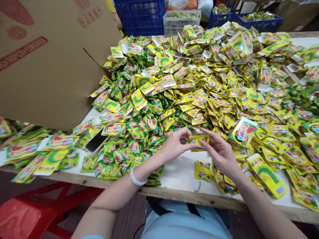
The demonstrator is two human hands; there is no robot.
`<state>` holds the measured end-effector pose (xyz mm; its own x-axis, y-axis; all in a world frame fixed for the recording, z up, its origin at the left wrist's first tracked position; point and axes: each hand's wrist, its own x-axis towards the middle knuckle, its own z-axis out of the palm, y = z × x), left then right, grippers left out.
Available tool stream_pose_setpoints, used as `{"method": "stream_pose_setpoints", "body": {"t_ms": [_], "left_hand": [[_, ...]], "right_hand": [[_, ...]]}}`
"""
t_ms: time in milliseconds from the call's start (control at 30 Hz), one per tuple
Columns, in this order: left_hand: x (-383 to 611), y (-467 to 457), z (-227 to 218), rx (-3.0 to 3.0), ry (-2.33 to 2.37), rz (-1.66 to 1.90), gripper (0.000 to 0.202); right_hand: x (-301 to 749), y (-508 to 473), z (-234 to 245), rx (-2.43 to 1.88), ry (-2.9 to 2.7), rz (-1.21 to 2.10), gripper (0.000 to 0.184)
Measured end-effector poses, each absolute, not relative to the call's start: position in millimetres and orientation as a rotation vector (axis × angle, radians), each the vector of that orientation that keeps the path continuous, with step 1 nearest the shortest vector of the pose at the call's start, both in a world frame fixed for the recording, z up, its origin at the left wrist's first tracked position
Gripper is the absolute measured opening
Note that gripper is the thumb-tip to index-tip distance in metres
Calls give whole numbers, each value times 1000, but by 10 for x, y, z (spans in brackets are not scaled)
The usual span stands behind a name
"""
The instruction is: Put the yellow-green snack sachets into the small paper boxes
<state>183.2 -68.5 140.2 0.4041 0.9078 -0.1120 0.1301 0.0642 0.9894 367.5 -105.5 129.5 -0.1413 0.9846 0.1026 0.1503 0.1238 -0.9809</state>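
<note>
My left hand and my right hand meet over the near middle of the table, both pinching one small yellow candy packet held just above the white tabletop. The left fingers grip its left edge, the right fingers its right edge. A white bangle circles my left wrist. Right below the hands lies a small stack of yellow packets. Behind and around the hands spreads a huge heap of green and yellow packets.
A large brown cardboard box leans at the left. A dark phone lies among the packets at the left. Flat yellow cartons lie at the right. Blue crates and a grey basket stand behind. A red stool sits below.
</note>
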Motion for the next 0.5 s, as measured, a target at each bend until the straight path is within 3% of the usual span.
{"method": "stream_pose_setpoints", "body": {"t_ms": [133, 367, 500], "left_hand": [[1807, -657, 1417, 1201, 880, 754, 43], [1811, -694, 1503, 1272, 771, 716, 39], [1824, -785, 1584, 1404, 864, 778, 22]], "right_hand": [[3718, -1044, 1279, -1193, -1557, 1087, 48], [3723, -1020, 1274, -1226, -1801, 757, 49], [3680, -1011, 1356, -1211, -1736, 879, 52]]}}
